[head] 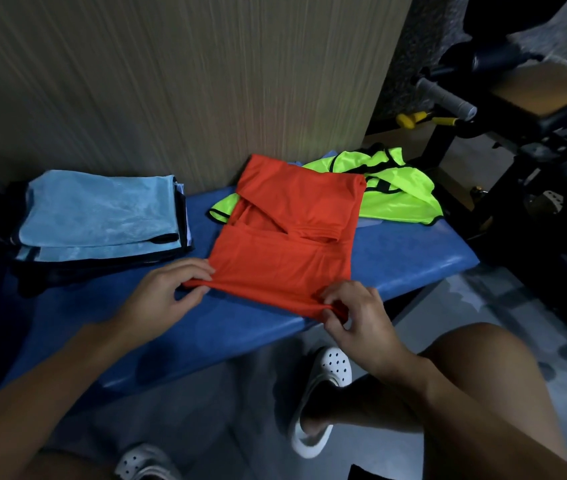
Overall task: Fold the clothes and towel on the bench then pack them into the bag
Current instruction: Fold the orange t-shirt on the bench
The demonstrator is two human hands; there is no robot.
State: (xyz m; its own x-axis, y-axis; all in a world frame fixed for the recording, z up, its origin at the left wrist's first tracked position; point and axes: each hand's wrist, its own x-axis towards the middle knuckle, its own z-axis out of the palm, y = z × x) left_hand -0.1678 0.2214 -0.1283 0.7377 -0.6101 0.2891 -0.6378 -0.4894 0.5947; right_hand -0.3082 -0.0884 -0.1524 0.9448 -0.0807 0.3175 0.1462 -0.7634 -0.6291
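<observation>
Orange shirt (pixel 285 237) on blue bench (pixel 205 327); hands (pixel 167 296) (pixel 358 317) pinch hem.

Shirt (pixel 285 237) held in the grip is seen plain orange-red. Bib (pixel 396 192) beyond the grip is marked neon yellow-green, black-edged. Towel (pixel 102 209) left of the grip is noted light blue, on a dark navy stack (pixel 95 269). Bench (pixel 240 323) under the grip is seen blue; clogs (pixel 323 386) below, white, hole-dotted.

One orange shirt (pixel 285 258), one yellow vest (pixel 399 199), one folded stack (pixel 98 209) at left, one blue bench (pixel 223 317), two white clogs (pixel 330 370).
</observation>
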